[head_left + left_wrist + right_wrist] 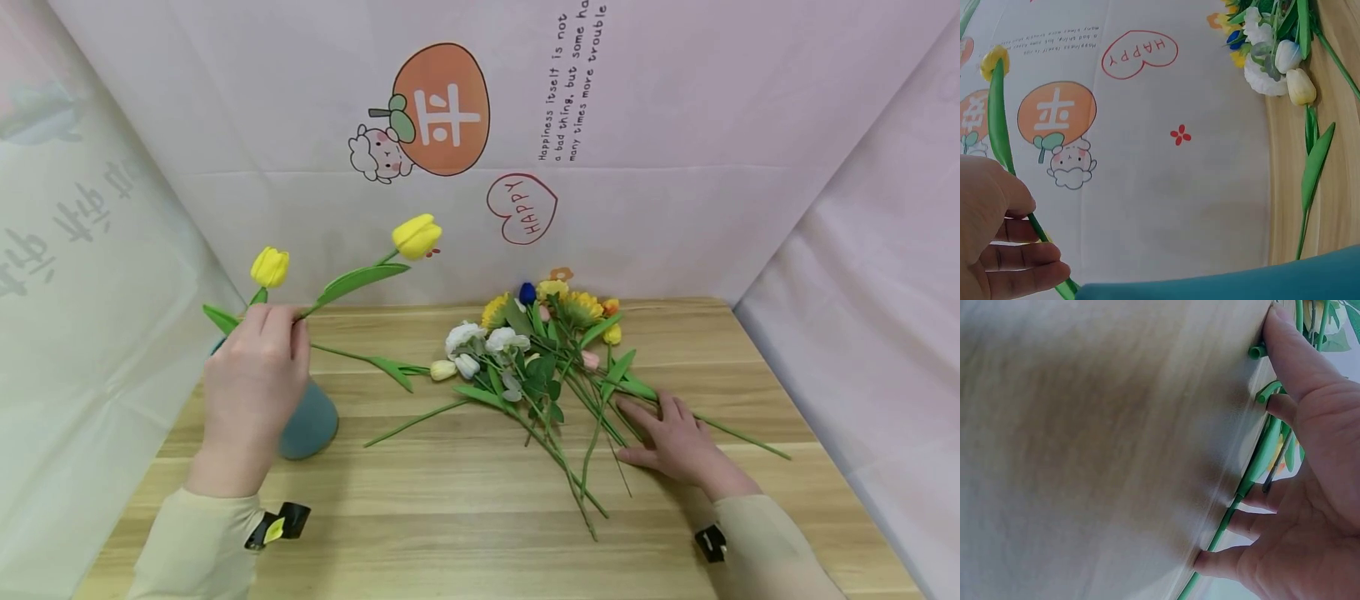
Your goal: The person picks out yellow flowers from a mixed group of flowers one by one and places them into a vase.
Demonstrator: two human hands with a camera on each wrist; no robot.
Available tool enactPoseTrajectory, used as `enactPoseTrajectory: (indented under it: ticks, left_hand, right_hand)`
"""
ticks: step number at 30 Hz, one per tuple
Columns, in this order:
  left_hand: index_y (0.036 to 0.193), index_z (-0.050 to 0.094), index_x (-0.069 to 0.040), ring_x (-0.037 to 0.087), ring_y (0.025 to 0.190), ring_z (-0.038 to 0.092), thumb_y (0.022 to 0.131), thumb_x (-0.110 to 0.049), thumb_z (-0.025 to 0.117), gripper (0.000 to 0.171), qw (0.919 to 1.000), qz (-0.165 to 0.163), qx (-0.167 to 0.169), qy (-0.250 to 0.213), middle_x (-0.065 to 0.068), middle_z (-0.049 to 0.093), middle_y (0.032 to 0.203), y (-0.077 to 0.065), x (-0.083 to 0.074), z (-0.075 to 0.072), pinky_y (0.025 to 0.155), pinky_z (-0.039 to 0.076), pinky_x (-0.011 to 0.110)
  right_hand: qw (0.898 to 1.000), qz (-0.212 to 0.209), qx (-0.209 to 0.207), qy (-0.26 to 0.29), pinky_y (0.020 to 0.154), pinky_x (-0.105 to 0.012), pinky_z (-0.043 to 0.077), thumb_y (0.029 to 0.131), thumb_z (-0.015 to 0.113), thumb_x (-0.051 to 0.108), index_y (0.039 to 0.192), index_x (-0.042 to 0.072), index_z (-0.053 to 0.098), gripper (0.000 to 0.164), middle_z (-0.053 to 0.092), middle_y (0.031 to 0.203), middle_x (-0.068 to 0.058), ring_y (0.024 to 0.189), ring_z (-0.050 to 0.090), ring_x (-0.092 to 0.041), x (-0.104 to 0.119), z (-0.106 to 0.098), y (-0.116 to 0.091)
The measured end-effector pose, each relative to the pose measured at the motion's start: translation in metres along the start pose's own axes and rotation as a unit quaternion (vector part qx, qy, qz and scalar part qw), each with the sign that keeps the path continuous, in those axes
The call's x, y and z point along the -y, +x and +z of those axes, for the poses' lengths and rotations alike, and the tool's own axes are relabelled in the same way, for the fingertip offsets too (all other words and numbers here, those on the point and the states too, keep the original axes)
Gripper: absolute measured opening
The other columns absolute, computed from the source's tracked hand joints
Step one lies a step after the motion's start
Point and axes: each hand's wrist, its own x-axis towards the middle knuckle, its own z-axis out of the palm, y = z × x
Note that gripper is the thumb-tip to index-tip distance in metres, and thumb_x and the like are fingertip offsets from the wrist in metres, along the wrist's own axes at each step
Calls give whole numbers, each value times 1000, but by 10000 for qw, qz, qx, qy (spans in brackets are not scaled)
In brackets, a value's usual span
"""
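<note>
My left hand (pixel 258 375) pinches the green stem of a yellow tulip (pixel 416 237) above a teal vase (pixel 311 423). The bloom leans to the right, and in the left wrist view the stem (pixel 1037 226) runs between thumb and fingers. Another yellow tulip (pixel 270 267) rises behind this hand; its lower stem is hidden. At the right, my right hand (pixel 678 442) rests on the table, fingers spread over the stems of a loose flower pile. In the right wrist view its fingertips touch the tabletop around a green stem (pixel 1215 540).
The pile holds white flowers (pixel 465 337), yellow sunflowers (pixel 581 308), a blue tulip (pixel 527 293) and several others, stems fanned toward the front. A cream tulip (pixel 443 370) points its stem at the vase. A printed cloth (pixel 637 233) hangs behind the wooden table (pixel 435 533).
</note>
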Motion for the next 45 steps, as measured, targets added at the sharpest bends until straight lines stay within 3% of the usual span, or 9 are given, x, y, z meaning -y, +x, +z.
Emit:
enactPoseTrajectory:
  ticks: [8,15,21,29,40,45]
  left_hand:
    - [92,66,5,38,61,59,88,0,61,8,9990,-411,150,99,21,62,78,-7,13,-4,41,47,54]
    - [91,65,7,42,65,56,86,1,61,8,9975,-656,163,215,25,65,78,-16,21,-4,54,44,54]
    - [95,65,8,43,67,54,85,2,60,12,9956,-872,212,269,26,66,80,-22,27,-3,55,41,53]
    - [90,66,7,44,67,53,88,-4,59,14,9950,-908,141,383,26,64,75,-29,31,-3,55,37,56]
    - [86,66,9,49,79,45,87,-10,62,19,9933,-1088,-91,390,28,60,87,-35,35,-3,66,38,62]
    - [77,63,11,47,76,46,86,-6,62,19,9965,-632,-405,381,28,55,78,-36,33,-1,66,37,60]
  right_hand:
    - [10000,4,-3,21,85,-84,27,83,62,62,148,23,34,81,19,143,-41,126,21,-63,-1,0,0]
    - [10000,-38,-68,-8,84,-83,28,84,62,62,148,23,35,80,20,142,-40,126,22,-62,-1,2,-1]
    - [9999,-65,-102,-25,84,-83,29,84,62,61,148,22,35,80,21,142,-40,125,23,-62,-1,2,-2]
    - [9999,-97,-101,-13,84,-83,28,85,62,60,148,23,34,79,20,143,-40,126,22,-62,-1,2,-2]
    - [9999,-52,-69,-62,85,-83,28,85,61,61,149,23,33,80,20,142,-42,126,21,-63,0,2,-1]
    - [9999,-30,-58,-79,85,-83,28,85,61,61,149,23,33,80,20,142,-41,126,21,-63,-1,3,-1]
